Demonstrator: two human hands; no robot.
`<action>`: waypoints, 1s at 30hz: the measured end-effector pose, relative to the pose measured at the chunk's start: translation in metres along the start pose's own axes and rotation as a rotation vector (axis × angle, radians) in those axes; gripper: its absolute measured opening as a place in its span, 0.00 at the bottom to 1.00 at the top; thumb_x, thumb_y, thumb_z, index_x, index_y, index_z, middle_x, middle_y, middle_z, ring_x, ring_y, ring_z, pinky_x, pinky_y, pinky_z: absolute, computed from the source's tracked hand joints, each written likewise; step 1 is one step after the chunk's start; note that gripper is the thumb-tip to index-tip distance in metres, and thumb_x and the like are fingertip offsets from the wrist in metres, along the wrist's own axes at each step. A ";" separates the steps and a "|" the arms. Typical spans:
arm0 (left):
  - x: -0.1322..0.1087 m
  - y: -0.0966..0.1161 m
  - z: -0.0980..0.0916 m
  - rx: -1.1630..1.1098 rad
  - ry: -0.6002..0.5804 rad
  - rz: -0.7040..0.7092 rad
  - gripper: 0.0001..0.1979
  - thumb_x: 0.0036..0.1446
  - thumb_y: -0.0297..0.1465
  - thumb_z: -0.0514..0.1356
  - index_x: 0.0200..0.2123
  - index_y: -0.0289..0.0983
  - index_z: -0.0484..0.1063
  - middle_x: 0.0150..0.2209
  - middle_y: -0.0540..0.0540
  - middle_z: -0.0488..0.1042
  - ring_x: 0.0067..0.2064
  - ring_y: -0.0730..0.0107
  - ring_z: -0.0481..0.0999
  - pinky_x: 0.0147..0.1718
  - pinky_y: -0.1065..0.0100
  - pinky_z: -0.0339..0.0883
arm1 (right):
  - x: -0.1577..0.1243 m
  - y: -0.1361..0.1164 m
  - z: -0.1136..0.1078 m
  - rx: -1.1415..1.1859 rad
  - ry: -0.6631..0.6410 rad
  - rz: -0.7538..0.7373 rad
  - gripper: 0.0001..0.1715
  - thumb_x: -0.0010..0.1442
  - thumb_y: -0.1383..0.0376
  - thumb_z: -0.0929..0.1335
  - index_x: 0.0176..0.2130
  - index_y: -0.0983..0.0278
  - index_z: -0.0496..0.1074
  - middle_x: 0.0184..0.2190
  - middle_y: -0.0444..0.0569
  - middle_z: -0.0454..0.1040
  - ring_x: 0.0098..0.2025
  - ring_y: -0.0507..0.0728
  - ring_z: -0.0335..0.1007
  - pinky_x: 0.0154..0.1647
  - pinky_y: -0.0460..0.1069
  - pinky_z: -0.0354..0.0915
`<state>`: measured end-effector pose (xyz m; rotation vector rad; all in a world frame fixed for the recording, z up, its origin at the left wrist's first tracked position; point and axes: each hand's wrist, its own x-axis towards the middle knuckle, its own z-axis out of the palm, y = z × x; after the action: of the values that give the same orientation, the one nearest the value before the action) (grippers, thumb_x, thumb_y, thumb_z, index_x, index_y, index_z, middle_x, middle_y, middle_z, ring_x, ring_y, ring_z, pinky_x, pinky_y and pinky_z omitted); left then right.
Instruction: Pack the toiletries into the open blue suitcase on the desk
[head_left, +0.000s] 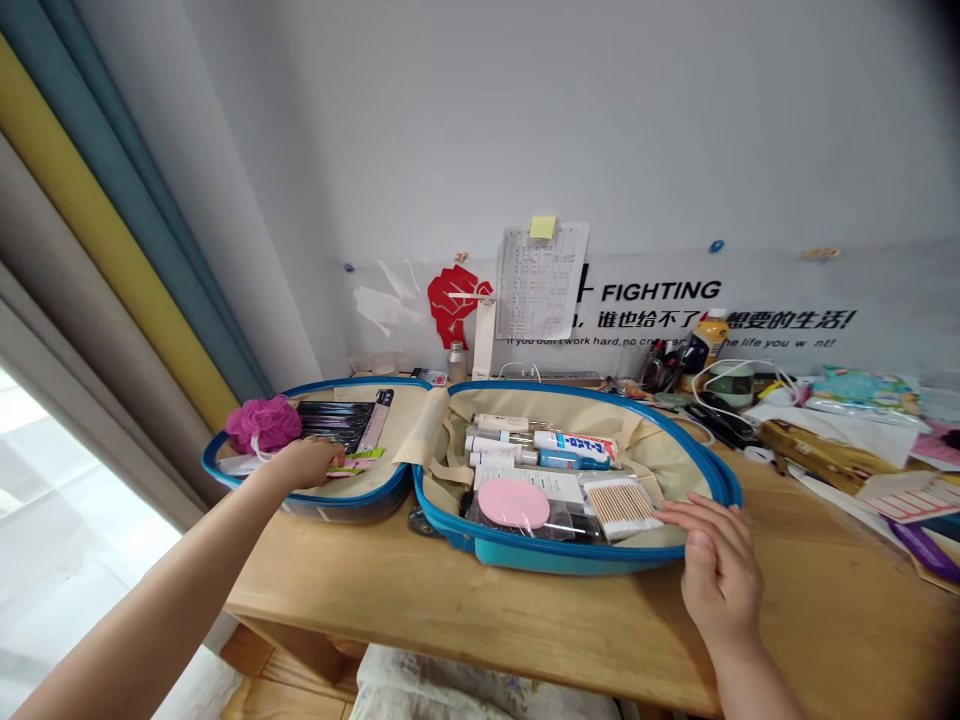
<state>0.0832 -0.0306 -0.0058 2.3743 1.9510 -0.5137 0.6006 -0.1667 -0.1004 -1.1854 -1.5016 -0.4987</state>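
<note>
A small blue suitcase (555, 553) lies open on the wooden desk (570, 620). My left hand (304, 463) reaches into its left half, fingers closed on a flat green and pink packet (358, 460), beside dark packets (334, 420) and a magenta bath pouf (264, 423). My right hand (716, 565) rests open on the suitcase's front right rim, fingertips next to a box of cotton swabs (621, 505). The right half also holds several tubes and bottles (540, 445) and a pink round pad (514, 502).
The right side of the desk is crowded with papers, bags, a cup (731, 382), an orange bottle (709, 340) and cables. A wall behind carries a sheet of paper (541, 282) and a red fist sticker (454, 300). Curtains (112, 260) hang at the left by the window.
</note>
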 end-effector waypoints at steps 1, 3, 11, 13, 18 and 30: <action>0.002 -0.002 0.001 0.000 -0.003 0.011 0.19 0.45 0.29 0.59 0.44 0.42 0.77 0.50 0.38 0.78 0.54 0.47 0.75 0.51 0.55 0.68 | 0.000 0.000 0.000 -0.001 0.002 -0.001 0.22 0.67 0.62 0.57 0.32 0.60 0.76 0.34 0.51 0.79 0.48 0.61 0.74 0.59 0.61 0.59; 0.004 -0.005 0.003 -0.005 -0.007 0.031 0.19 0.46 0.30 0.58 0.43 0.41 0.76 0.49 0.38 0.78 0.53 0.48 0.75 0.50 0.55 0.68 | 0.000 0.001 0.000 -0.002 0.003 -0.007 0.22 0.67 0.62 0.57 0.32 0.60 0.76 0.34 0.51 0.79 0.47 0.61 0.74 0.59 0.61 0.59; 0.000 -0.012 0.010 -0.074 0.023 0.079 0.21 0.55 0.39 0.51 0.47 0.38 0.74 0.47 0.36 0.78 0.51 0.48 0.76 0.49 0.54 0.68 | 0.000 0.001 0.001 0.015 0.003 -0.012 0.21 0.67 0.62 0.58 0.35 0.60 0.78 0.35 0.51 0.79 0.48 0.61 0.73 0.59 0.62 0.59; -0.001 -0.011 0.009 -0.102 0.032 0.085 0.21 0.55 0.40 0.51 0.45 0.38 0.74 0.47 0.36 0.78 0.49 0.48 0.76 0.48 0.55 0.68 | 0.000 0.001 0.000 0.012 -0.004 -0.006 0.21 0.67 0.62 0.58 0.35 0.60 0.78 0.35 0.51 0.79 0.48 0.62 0.73 0.59 0.62 0.59; -0.004 -0.003 -0.001 -0.204 0.074 0.092 0.24 0.61 0.45 0.43 0.45 0.38 0.71 0.41 0.40 0.79 0.42 0.55 0.78 0.42 0.61 0.69 | -0.001 0.001 0.000 0.015 0.000 -0.020 0.21 0.67 0.63 0.58 0.36 0.59 0.77 0.35 0.50 0.79 0.49 0.61 0.73 0.59 0.61 0.58; -0.003 0.125 -0.077 -0.390 0.344 0.540 0.24 0.68 0.43 0.40 0.52 0.39 0.69 0.50 0.42 0.75 0.50 0.58 0.74 0.51 0.63 0.66 | -0.001 0.000 0.000 0.009 0.013 -0.028 0.21 0.67 0.64 0.58 0.36 0.60 0.77 0.35 0.50 0.79 0.49 0.61 0.73 0.59 0.61 0.59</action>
<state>0.2208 -0.0428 0.0440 2.6659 1.2311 0.2887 0.6005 -0.1667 -0.1017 -1.1535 -1.5095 -0.5171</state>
